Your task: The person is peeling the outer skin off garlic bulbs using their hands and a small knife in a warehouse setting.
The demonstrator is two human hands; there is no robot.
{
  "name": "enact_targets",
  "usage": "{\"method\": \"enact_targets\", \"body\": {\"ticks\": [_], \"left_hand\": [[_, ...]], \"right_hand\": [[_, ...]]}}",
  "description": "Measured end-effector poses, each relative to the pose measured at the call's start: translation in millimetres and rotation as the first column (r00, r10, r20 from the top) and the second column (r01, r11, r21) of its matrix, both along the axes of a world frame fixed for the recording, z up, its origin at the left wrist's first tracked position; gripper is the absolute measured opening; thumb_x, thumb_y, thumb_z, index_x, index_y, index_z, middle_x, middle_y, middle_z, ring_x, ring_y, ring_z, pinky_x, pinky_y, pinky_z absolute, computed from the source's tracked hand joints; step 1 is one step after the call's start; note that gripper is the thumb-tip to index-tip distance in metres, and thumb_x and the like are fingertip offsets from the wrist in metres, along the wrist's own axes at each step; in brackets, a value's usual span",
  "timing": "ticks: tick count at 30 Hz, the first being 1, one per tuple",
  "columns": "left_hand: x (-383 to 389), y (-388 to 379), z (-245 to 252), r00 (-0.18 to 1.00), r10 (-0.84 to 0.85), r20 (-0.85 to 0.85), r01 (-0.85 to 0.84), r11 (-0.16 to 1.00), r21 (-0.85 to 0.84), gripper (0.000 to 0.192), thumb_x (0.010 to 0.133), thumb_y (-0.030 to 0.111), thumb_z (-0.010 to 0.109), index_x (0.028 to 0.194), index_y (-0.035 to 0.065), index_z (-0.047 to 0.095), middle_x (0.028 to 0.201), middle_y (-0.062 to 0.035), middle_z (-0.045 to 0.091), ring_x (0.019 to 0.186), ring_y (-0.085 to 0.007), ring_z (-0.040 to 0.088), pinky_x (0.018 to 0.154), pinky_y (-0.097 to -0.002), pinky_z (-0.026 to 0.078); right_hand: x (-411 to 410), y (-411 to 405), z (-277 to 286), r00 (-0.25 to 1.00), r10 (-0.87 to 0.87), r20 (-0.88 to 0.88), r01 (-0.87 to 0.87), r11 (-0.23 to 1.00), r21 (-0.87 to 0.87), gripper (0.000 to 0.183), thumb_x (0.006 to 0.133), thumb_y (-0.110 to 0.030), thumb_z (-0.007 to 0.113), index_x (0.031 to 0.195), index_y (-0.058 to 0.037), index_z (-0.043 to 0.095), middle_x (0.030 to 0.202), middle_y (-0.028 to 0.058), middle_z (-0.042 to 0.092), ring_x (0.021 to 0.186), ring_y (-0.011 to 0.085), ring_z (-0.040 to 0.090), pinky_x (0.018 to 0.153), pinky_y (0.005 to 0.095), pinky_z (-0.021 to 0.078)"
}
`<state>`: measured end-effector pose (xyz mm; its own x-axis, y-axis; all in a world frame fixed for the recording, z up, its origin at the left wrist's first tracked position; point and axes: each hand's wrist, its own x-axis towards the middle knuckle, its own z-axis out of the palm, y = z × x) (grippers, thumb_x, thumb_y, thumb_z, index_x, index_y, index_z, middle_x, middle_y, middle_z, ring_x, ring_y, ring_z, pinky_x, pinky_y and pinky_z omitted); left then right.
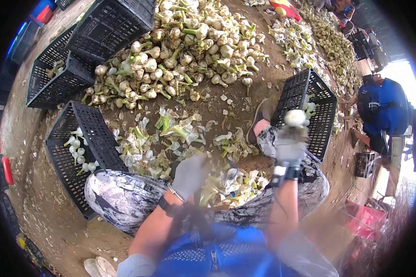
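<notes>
My right hand (290, 149), in a blurred grey-white glove, grips a pale, cleaned garlic bulb (295, 118) at its fingertips. It is over the near side of a black plastic crate (287, 95) on the right, where a few white bulbs with green stems (310, 108) show inside. My left hand (190, 176), also gloved, is in front of my lap above loose garlic skins. Its fingers are blurred, so whether it holds anything is unclear. Peeled skins and cut leaves (234, 185) lie between my legs, with another heap of skins (142, 149) farther left.
A large pile of untrimmed garlic (190, 45) covers the ground ahead. By my left knee, a black crate (100, 138) contains several white bulbs (77, 150). Stacked crates (111, 27) stand behind it. A person in blue (383, 107) is at the right.
</notes>
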<state>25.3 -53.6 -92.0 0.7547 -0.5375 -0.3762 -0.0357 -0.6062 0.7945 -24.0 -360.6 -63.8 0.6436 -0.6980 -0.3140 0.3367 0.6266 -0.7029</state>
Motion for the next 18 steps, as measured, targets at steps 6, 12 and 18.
{"method": "enact_targets", "body": {"ticks": [6, 12, 18], "left_hand": [[13.2, -13.9, -16.4, 0.986, 0.168, -0.009, -0.168, 0.982, -0.083, 0.036, 0.088, 0.031, 0.066, 0.106, 0.0001, 0.059, 0.101, -0.0221, 0.062, 0.097, -0.0404, 0.061, 0.084, -0.0412, 0.049], [35.1, -8.8, -22.2, 0.873, 0.375, -0.311, -0.393, 0.919, 0.004, 0.041, 0.090, 0.027, 0.065, 0.121, 0.0008, 0.059, 0.112, -0.0213, 0.065, 0.105, -0.0330, 0.064, 0.089, -0.0371, 0.049], [50.2, -18.6, -21.3, 0.830, 0.478, -0.288, -0.506, 0.862, -0.029, 0.043, 0.090, 0.026, 0.067, 0.122, -0.0019, 0.056, 0.111, -0.0208, 0.065, 0.097, -0.0317, 0.064, 0.086, -0.0382, 0.049]], "right_hand": [[78.7, 19.7, -62.0, 0.851, 0.310, -0.424, -0.482, 0.781, -0.396, 0.036, 0.093, -0.022, 0.062, 0.126, -0.0058, 0.060, 0.110, 0.0092, 0.066, 0.089, 0.0210, 0.064, 0.080, 0.0351, 0.0517], [213.7, 113.6, -159.7, 0.544, -0.039, -0.838, -0.731, -0.512, -0.451, 0.049, 0.075, -0.009, 0.066, 0.124, -0.0140, 0.063, 0.135, 0.0122, 0.055, 0.113, 0.0347, 0.058, 0.096, 0.0426, 0.0481], [216.9, 92.2, -162.2, 0.389, 0.267, -0.882, -0.906, -0.062, -0.418, 0.035, 0.080, 0.000, 0.059, 0.113, -0.0087, 0.070, 0.109, 0.0116, 0.069, 0.088, 0.0264, 0.065, 0.079, 0.0357, 0.0531]]}}
